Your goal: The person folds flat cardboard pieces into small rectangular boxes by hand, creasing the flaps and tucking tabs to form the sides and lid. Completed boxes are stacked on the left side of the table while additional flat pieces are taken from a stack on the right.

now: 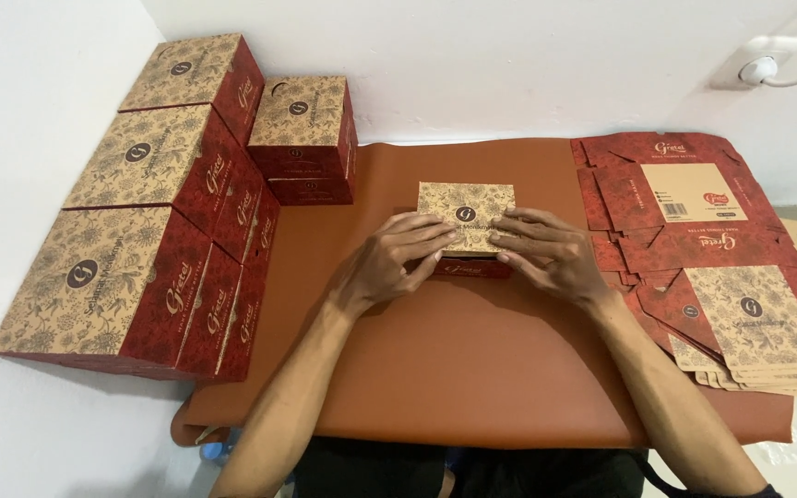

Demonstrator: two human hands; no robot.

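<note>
- Your left hand [397,258] and right hand [546,254] both press flat, fingers spread, on the lid of the box [466,221]; neither is clamped around it.
- The box sits mid-counter [472,369], on the brown mat.
- Judged step: closing the lid on a folded box; the front edge appears nearly seated.
- The next move calls for even downward pressure and a tuck at the front flap.
- Finished boxes [154,231] are stacked at your left; flat blanks [721,277] lie at your right.
</note>
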